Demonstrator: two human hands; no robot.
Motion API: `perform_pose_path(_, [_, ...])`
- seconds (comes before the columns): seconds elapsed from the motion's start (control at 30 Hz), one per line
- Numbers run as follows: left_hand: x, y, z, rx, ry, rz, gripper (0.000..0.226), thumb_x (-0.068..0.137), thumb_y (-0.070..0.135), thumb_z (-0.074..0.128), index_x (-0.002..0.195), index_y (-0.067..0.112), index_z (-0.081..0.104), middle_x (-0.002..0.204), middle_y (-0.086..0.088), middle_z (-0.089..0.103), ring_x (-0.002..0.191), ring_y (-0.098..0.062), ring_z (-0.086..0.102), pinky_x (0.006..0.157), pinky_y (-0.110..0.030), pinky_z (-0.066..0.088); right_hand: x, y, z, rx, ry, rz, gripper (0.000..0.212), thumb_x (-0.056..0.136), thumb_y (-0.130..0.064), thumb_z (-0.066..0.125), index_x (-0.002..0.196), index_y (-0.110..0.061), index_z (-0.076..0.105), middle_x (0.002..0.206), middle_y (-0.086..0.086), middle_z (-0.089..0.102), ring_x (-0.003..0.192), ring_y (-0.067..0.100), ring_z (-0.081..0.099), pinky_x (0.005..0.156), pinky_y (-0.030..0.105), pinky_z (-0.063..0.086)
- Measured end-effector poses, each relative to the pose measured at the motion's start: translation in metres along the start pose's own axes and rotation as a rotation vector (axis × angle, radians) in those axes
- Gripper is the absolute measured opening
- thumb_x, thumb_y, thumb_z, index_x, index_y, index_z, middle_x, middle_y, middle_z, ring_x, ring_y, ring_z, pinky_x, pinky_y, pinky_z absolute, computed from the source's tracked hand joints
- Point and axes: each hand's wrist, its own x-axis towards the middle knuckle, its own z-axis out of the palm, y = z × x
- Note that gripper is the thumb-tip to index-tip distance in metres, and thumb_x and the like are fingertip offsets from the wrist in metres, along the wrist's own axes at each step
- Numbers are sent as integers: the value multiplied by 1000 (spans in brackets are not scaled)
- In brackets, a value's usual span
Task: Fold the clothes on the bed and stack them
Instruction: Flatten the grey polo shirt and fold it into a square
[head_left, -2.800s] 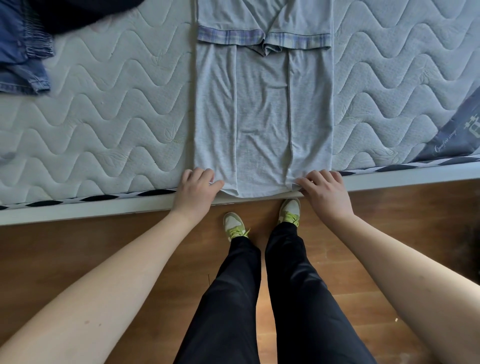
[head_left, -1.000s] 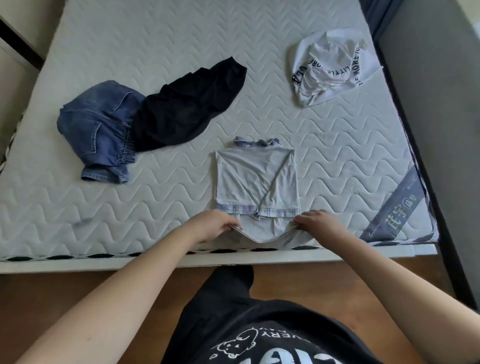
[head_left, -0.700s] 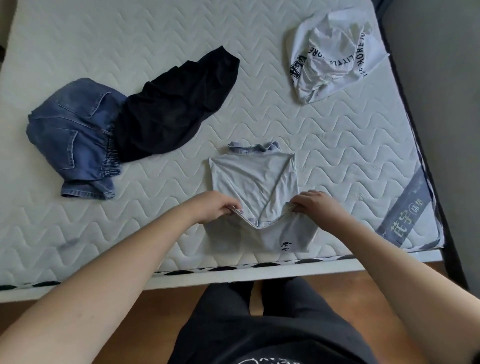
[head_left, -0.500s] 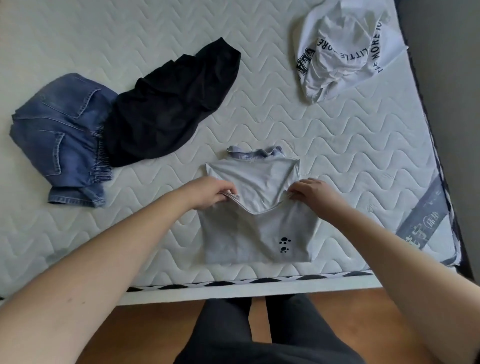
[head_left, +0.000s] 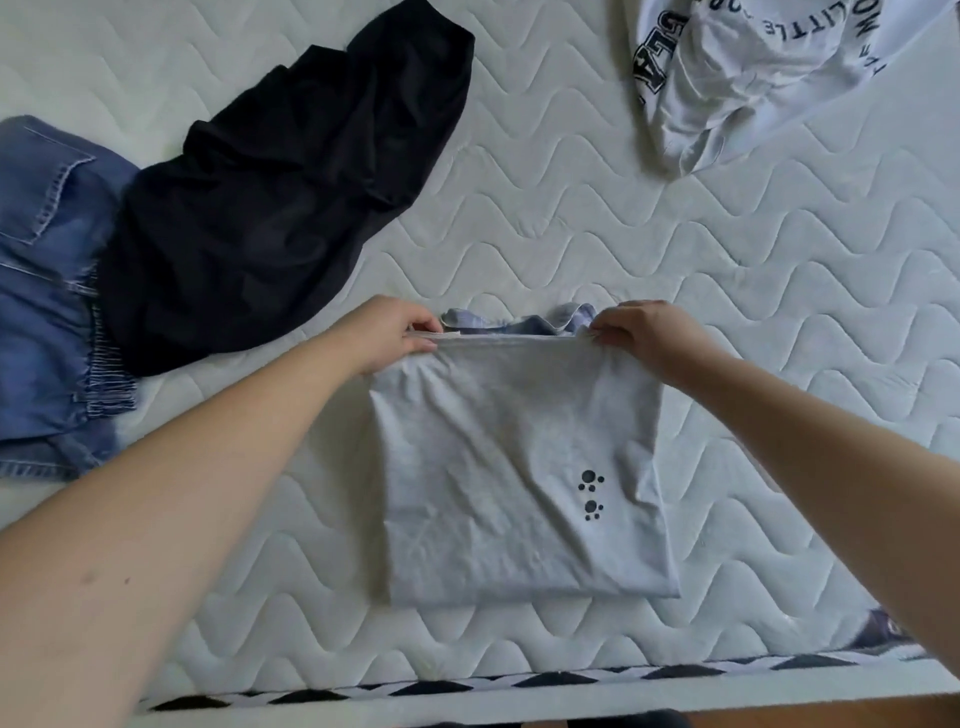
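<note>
Now both hands hold the grey shirt's folded edge

Now the grey shirt (head_left: 519, 467) lies folded on the bed (head_left: 675, 249), close to the near edge and about midway along it, with small black paw prints (head_left: 591, 493) showing on its upper layer; the left hand (head_left: 395, 332) pinches the far left corner of that layer, fingers curled round the cloth; the right hand (head_left: 644, 332) pinches the far right corner the same way; a bluish collar (head_left: 519, 319) peeks out just beyond the edge held between them; the black garment (head_left: 280, 197) lies crumpled toward the far left of the bed, overlapping the blue jeans (head_left: 47, 291) at the left edge; the white shirt with black lettering (head_left: 769, 73) lies bunched near the far right corner, well apart from the grey one.
</note>
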Motion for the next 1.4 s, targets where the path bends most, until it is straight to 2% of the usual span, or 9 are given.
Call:
perform_pose_path(0.2, [26,-16,34,-49,144,-5,19,88,22,70,107,17,70,108,0,67,103,-19,59,82,-23,38,24,16,25,-114,92,25,22,95,-33,60,107,-17,71,102,7,69,99,32,60,84,39,42])
perform_pose_path(0.3, [28,-27,50,-13,218,-88,30,88,31,71,114,19,64,116,-1,63,111,-23,56,95,-36,44,24,21,37,-135,125,150,36,88,-41,68,117,-19,65,115,5,64,109,32,56,91,41,38])
perform_pose_path(0.4, [33,-37,53,-56,131,-222,46,84,41,73,122,19,58,123,-2,61,111,-23,57,96,-38,46,27,29,39,-89,-44,299,56,82,-54,70,125,-21,55,126,5,57,119,30,51,99,41,35])
perform_pose_path(0.5, [38,-41,46,5,-33,-206,56,79,43,78,125,18,57,118,-2,61,99,-19,55,85,-31,44,35,34,34,-84,-168,291,57,83,-58,67,124,-21,55,122,4,60,115,29,52,96,40,40])
perform_pose_path(0.67, [41,-38,37,35,-114,-165,30,79,38,79,103,24,65,99,2,65,87,-17,58,74,-27,41,39,35,29,-59,-244,298,38,83,-49,73,102,-18,63,96,4,63,88,24,54,75,34,45])
perform_pose_path(0.83, [22,-32,29,-66,-83,-113,23,78,34,80,78,27,58,73,9,58,66,-7,51,58,-24,35,21,32,23,82,-128,232,29,82,-40,76,98,-18,65,80,-2,58,79,20,53,64,30,35])
perform_pose_path(1.07, [-30,1,-26,-180,-13,-61,28,74,41,82,99,39,70,92,14,69,86,-2,63,75,-21,46,-13,7,-37,105,3,136,17,81,-32,77,92,-28,64,69,-13,55,68,18,54,57,29,34])
perform_pose_path(1.3, [-88,62,-137,-101,224,49,18,75,39,82,87,40,68,79,13,72,76,-1,65,69,-22,47,-33,-41,-156,78,280,42,23,81,-21,76,101,-15,69,81,5,62,75,24,54,64,30,35])
perform_pose_path(1.4, [-106,80,-166,-24,343,71,15,77,34,79,87,40,69,77,16,69,76,4,62,63,-18,41,-40,-56,-192,19,371,-18,23,82,-22,77,100,-13,66,78,2,56,76,23,51,65,31,32])
